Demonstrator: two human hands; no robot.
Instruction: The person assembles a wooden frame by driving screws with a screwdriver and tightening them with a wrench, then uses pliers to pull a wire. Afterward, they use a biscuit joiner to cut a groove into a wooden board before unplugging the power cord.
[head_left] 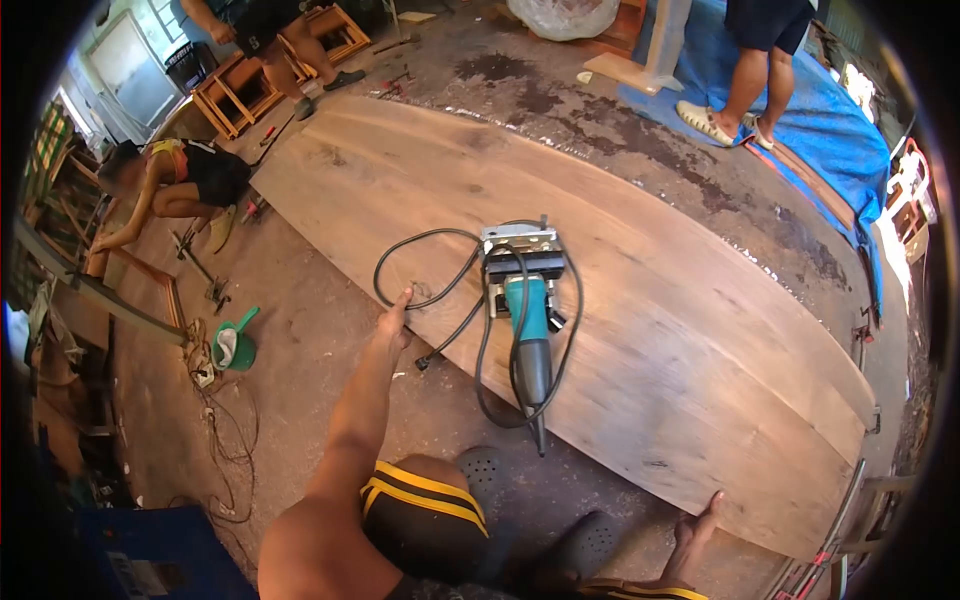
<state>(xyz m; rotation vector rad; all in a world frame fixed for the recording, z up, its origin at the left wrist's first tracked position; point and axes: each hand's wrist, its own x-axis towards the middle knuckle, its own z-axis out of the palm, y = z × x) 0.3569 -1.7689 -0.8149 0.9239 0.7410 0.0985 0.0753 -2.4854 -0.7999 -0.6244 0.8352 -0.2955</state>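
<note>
A long wooden panel [660,380] with curved ends lies across the middle of the view. On its near edge, at the left, my left hand [396,322] is closed, thumb on top and fingers hidden beneath. Farther right, my right hand [694,528] grips the same edge, its fingers also mostly out of sight under the wood. Between the hands a teal and black biscuit joiner [528,310] rests on the panel, its rear end reaching past the near edge. Its black power cord [430,234] is looped around it, and the plug hangs beside my left hand.
A person [195,180] squats at the left by clamps [200,265]. Two other people stand beyond the panel, one on a blue tarp [810,130]. A green dipper [234,345] and tangled wires [225,440] lie on the floor. A blue container [165,555] is at lower left.
</note>
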